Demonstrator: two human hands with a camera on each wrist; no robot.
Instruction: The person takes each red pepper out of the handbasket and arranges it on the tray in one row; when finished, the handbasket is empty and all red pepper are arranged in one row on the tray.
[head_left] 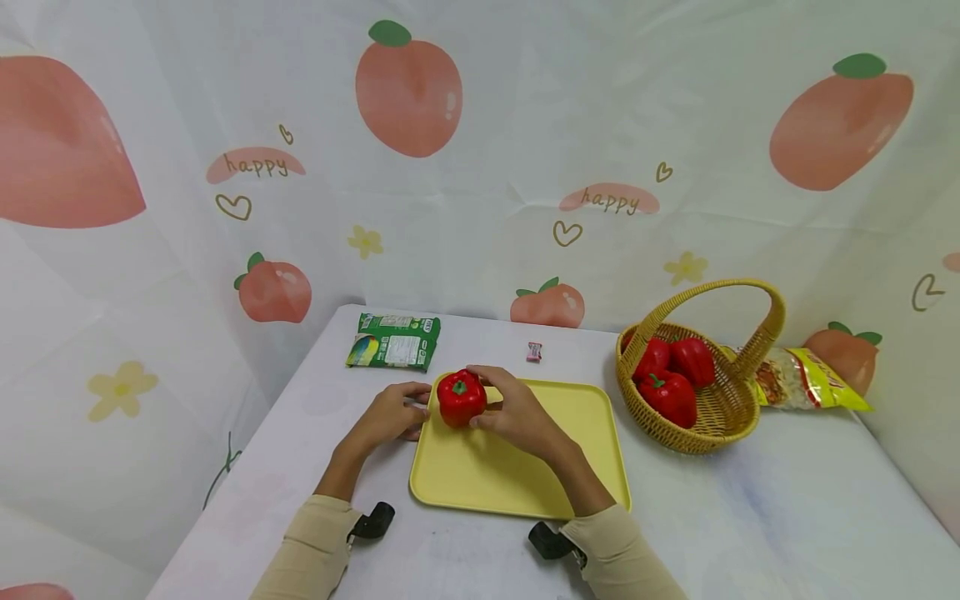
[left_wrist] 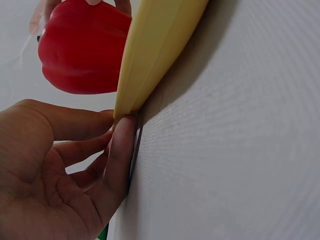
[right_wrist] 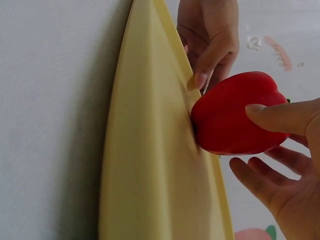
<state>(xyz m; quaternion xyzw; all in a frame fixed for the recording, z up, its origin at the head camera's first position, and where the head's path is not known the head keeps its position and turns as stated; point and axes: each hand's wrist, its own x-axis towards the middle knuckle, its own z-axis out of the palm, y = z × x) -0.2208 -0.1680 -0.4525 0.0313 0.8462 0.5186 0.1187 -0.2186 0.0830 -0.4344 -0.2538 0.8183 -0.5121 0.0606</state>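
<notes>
A red bell pepper (head_left: 461, 398) with a green stem stands upright at the far left corner of a yellow tray (head_left: 517, 492). My right hand (head_left: 517, 417) holds the pepper from its right side; in the right wrist view the thumb (right_wrist: 265, 116) lies against its skin, with some other fingers spread away below. At the tray's left edge is my left hand (head_left: 392, 415). The left wrist view shows its thumb and fingertips (left_wrist: 125, 127) pinching the tray's rim, close beside the pepper.
On the right, a wicker basket (head_left: 731, 412) with a tall handle holds three red peppers (head_left: 670, 398). A yellow clear-fronted bag (head_left: 810, 379) lies behind it. Beyond the tray are a green packet (head_left: 395, 342) and a small pink wrapped piece (head_left: 534, 352). A patterned cloth hangs behind.
</notes>
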